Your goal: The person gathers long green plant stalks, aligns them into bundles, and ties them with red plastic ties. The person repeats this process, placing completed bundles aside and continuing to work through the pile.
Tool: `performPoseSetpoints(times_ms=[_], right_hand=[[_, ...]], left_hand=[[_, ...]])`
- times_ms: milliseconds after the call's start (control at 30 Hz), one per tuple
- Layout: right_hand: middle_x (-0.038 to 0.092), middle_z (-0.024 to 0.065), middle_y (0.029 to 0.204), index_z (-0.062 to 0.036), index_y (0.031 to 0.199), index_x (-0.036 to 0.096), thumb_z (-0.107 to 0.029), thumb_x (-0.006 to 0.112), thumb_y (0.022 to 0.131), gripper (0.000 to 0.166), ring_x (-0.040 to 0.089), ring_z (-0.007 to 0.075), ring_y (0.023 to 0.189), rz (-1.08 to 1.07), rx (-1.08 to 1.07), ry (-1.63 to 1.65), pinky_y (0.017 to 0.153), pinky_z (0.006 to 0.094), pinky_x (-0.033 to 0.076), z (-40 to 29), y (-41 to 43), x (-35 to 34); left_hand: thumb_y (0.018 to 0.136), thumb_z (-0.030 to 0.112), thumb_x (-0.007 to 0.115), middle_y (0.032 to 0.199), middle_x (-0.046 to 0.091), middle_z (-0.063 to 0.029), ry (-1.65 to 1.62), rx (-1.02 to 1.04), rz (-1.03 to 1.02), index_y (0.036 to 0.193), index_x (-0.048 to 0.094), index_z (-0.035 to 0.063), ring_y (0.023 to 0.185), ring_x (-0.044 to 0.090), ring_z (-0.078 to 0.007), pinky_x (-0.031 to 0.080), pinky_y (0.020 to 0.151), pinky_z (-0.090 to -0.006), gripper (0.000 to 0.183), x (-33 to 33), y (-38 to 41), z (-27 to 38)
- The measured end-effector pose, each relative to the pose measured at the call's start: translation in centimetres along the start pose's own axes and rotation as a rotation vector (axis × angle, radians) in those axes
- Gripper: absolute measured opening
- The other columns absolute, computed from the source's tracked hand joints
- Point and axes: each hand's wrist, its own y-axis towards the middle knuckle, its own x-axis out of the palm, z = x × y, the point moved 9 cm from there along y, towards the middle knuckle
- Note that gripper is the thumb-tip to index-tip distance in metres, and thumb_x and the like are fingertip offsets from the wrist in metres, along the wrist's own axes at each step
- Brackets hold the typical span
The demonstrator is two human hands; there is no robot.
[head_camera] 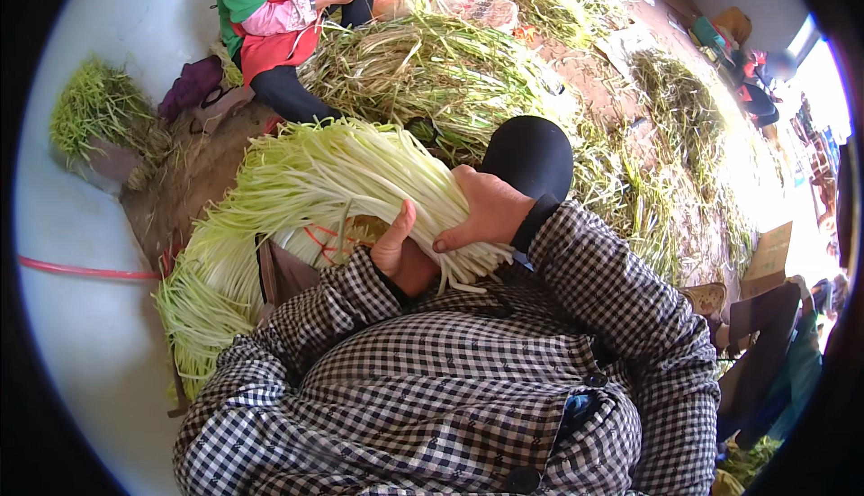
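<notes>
A thick bunch of pale, white-stemmed leafy stalks (378, 175), which look like garlic chives, lies across in front of me. My right hand (487, 209) grips it near the white root ends, thumb on the near side. My left hand (407, 256) cups the bunch from below, its thumb raised and its fingers hidden beneath the stalks. White cut ends (472, 270) stick out towards my checked jacket. Under and left of the bunch lie more stalks (209, 300), with a red-orange tie (324, 243) around white stems. A brown cloth edge (287, 273) shows by my left sleeve.
Past my dark-clad knee (530, 155) spreads a heap of loose green stalks (432, 71). A co-worker in a red apron (287, 30) sits beyond, hands on stalks. At left are a filled sack (108, 118), a purple cloth (192, 84) and a red hose (88, 266). Other people sit at right.
</notes>
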Motion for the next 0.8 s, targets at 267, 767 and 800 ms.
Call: performPoseSetpoints(times_ms=[267,767,800], right_hand=[[0.061,0.0266,0.097,0.0114,0.111,0.046,-0.045,0.079,0.059,0.083,0.061,0.0363,0.095,0.008,-0.129,0.156,0.084,0.0383,0.048,-0.9,0.2,-1.6],[0.060,0.0276,0.097,0.0088,0.114,0.041,-0.044,0.080,0.063,0.083,0.060,0.0384,0.097,0.045,-0.185,0.079,0.083,0.0402,0.048,0.5,-0.6,-0.2],[0.060,0.0277,0.097,0.0088,0.114,0.041,-0.047,0.081,0.062,0.085,0.060,0.0388,0.097,0.037,-0.189,0.047,0.083,0.0405,0.049,0.3,-0.6,-0.1]], left_hand=[[0.097,0.040,0.043,0.144,0.037,-0.0147,0.112,-0.032,-0.008,0.143,0.027,0.0052,0.131,0.037,-0.0315,0.027,0.110,-0.0477,0.060,0.1,0.1,2.0],[0.089,0.021,0.057,0.125,0.055,-0.0132,-0.029,0.025,0.176,0.131,0.044,0.0029,0.115,0.051,-0.0307,0.037,0.104,-0.0476,0.047,-3.5,1.4,3.6],[0.090,0.021,0.057,0.124,0.055,-0.0128,-0.008,0.080,0.250,0.131,0.044,0.0034,0.115,0.051,-0.0299,0.038,0.103,-0.0472,0.047,-3.4,1.2,3.8]])
